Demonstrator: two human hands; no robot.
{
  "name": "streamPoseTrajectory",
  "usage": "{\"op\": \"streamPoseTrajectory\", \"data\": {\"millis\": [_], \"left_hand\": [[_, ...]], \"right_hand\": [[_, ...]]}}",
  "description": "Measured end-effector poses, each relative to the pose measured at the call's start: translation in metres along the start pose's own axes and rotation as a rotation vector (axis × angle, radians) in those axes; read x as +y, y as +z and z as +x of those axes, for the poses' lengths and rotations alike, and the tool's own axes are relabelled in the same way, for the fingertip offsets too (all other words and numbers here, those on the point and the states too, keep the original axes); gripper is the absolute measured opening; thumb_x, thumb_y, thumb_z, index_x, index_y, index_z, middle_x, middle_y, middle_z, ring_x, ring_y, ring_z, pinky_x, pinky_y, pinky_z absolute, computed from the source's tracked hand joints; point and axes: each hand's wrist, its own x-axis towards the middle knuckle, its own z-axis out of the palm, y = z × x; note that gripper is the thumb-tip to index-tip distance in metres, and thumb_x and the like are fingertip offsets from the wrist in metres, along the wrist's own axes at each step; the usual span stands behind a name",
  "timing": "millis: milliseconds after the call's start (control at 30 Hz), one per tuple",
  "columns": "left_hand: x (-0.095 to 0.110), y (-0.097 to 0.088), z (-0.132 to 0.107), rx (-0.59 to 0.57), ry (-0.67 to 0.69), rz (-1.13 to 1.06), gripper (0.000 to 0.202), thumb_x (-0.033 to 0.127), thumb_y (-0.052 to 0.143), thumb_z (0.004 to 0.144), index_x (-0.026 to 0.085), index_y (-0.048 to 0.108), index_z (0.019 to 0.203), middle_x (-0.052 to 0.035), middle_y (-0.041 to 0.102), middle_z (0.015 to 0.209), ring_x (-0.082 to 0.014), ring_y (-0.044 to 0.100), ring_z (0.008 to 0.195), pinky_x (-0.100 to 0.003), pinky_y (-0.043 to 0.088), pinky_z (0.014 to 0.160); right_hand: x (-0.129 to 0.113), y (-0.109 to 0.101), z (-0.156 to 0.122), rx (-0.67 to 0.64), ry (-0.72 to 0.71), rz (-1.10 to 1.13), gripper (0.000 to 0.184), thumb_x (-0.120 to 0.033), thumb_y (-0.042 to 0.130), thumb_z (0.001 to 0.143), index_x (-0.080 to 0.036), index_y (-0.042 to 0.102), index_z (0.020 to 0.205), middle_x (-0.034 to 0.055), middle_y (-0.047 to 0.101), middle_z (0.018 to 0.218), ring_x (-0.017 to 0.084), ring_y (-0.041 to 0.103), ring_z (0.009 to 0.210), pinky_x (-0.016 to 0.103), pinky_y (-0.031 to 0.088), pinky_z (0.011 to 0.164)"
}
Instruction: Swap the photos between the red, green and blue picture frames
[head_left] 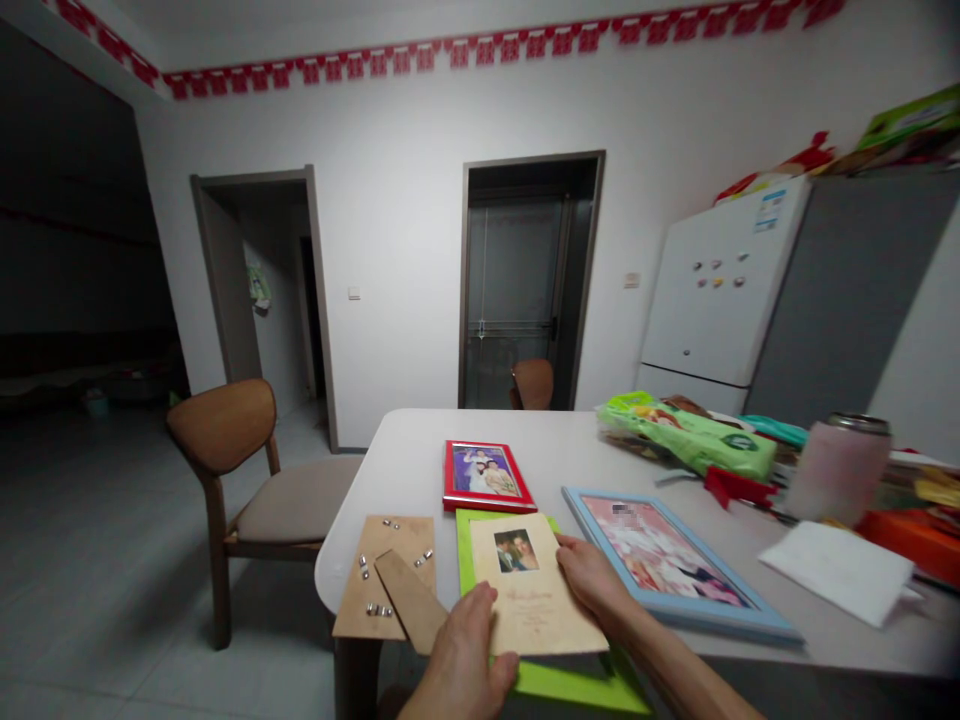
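A cream card [534,590] with a small photo printed near its top lies on a green picture frame [570,685] at the table's near edge. My left hand [465,655] rests on the card's lower left corner, fingers together and pressing down. My right hand [596,580] grips the card's right edge with curled fingers. Left of the green frame lies a brown frame backing board [367,590] with metal clips and a fold-out stand [409,600].
A red framed photo [486,475] lies behind the green frame, a larger blue framed photo [675,560] to its right. A green packet [686,435], pink tumbler [836,470] and white napkin [836,570] crowd the white table's [420,440] right side. A wooden chair [247,480] stands left.
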Motion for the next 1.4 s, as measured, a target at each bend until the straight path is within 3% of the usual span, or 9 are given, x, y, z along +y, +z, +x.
{"op": "streamPoseTrajectory", "data": {"millis": [267, 400, 533, 733, 833, 933, 1033, 1133, 1400], "left_hand": [[-0.001, 0.005, -0.001, -0.030, 0.067, 0.080, 0.061, 0.020, 0.050, 0.065, 0.001, 0.034, 0.121, -0.0170, 0.034, 0.128, -0.0232, 0.030, 0.118, -0.035, 0.024, 0.100], [-0.008, -0.004, -0.008, -0.023, 0.088, 0.095, 0.063, 0.019, 0.051, 0.063, 0.002, 0.034, 0.121, -0.0162, 0.034, 0.128, -0.0217, 0.030, 0.118, -0.034, 0.025, 0.100], [-0.043, -0.032, -0.022, 0.088, 0.029, 0.184, 0.066, 0.015, 0.052, 0.061, 0.005, 0.032, 0.123, -0.0136, 0.030, 0.131, -0.0195, 0.026, 0.120, -0.032, 0.023, 0.101], [-0.104, -0.064, -0.029, 0.122, -0.225, 0.453, 0.067, 0.010, 0.054, 0.056, 0.002, 0.036, 0.120, -0.0167, 0.029, 0.131, -0.0236, 0.024, 0.121, -0.034, 0.021, 0.101], [-0.113, -0.065, -0.026, 0.140, -0.232, 0.506, 0.059, 0.006, 0.049, 0.059, 0.004, 0.040, 0.117, -0.0146, 0.034, 0.128, -0.0214, 0.028, 0.119, -0.032, 0.023, 0.100], [-0.106, -0.069, -0.024, 0.195, -0.207, 0.490, 0.056, 0.005, 0.047, 0.059, 0.007, 0.043, 0.115, -0.0129, 0.038, 0.126, -0.0198, 0.033, 0.117, -0.030, 0.027, 0.098], [-0.090, -0.071, -0.021, 0.259, -0.152, 0.424, 0.053, 0.007, 0.049, 0.060, 0.011, 0.046, 0.112, -0.0121, 0.044, 0.122, -0.0208, 0.038, 0.114, -0.033, 0.031, 0.096], [-0.068, -0.064, -0.018, 0.279, -0.051, 0.329, 0.053, 0.010, 0.055, 0.059, 0.014, 0.047, 0.111, -0.0121, 0.045, 0.121, -0.0227, 0.038, 0.114, -0.037, 0.031, 0.096], [-0.001, -0.017, -0.001, 0.094, 0.097, 0.097, 0.059, 0.017, 0.065, 0.058, 0.011, 0.045, 0.113, -0.0159, 0.040, 0.125, -0.0262, 0.033, 0.116, -0.040, 0.028, 0.097]], "right_hand": [[0.004, -0.008, 0.001, 0.178, -0.112, -0.854, 0.030, -0.025, 0.036, 0.070, -0.011, 0.060, 0.081, 0.0149, 0.064, 0.081, 0.021, 0.059, 0.073, 0.026, 0.038, 0.062], [0.007, -0.009, -0.001, 0.193, -0.111, -1.004, 0.031, -0.029, 0.037, 0.072, -0.011, 0.059, 0.083, 0.0159, 0.061, 0.086, 0.022, 0.058, 0.074, 0.028, 0.037, 0.060], [-0.004, 0.000, -0.006, 0.194, -0.161, -0.969, 0.035, -0.030, 0.038, 0.073, -0.010, 0.057, 0.095, 0.0158, 0.059, 0.091, 0.022, 0.055, 0.082, 0.028, 0.037, 0.068], [-0.039, 0.074, -0.035, -0.057, -0.437, -0.708, 0.038, -0.036, 0.041, 0.074, -0.017, 0.053, 0.105, 0.0090, 0.057, 0.096, 0.019, 0.050, 0.090, 0.028, 0.035, 0.078], [-0.049, 0.115, -0.047, -0.152, -0.508, -0.757, 0.044, -0.043, 0.051, 0.064, -0.021, 0.054, 0.102, 0.0079, 0.057, 0.091, 0.023, 0.049, 0.085, 0.034, 0.035, 0.075], [-0.051, 0.133, -0.047, -0.154, -0.493, -0.746, 0.047, -0.031, 0.057, 0.058, -0.020, 0.053, 0.103, 0.0095, 0.056, 0.093, 0.023, 0.049, 0.085, 0.035, 0.036, 0.074], [-0.048, 0.122, -0.046, -0.109, -0.510, -0.593, 0.048, -0.020, 0.051, 0.060, -0.017, 0.050, 0.108, 0.0103, 0.053, 0.098, 0.021, 0.047, 0.091, 0.032, 0.036, 0.079], [-0.042, 0.090, -0.051, -0.079, -0.549, -0.507, 0.047, -0.018, 0.048, 0.061, -0.017, 0.051, 0.108, 0.0092, 0.053, 0.099, 0.020, 0.046, 0.094, 0.032, 0.034, 0.085], [-0.009, -0.004, -0.076, -0.042, -0.404, -0.596, 0.037, -0.025, 0.045, 0.065, -0.019, 0.057, 0.100, 0.0091, 0.053, 0.102, 0.021, 0.047, 0.099, 0.033, 0.035, 0.089]]}}
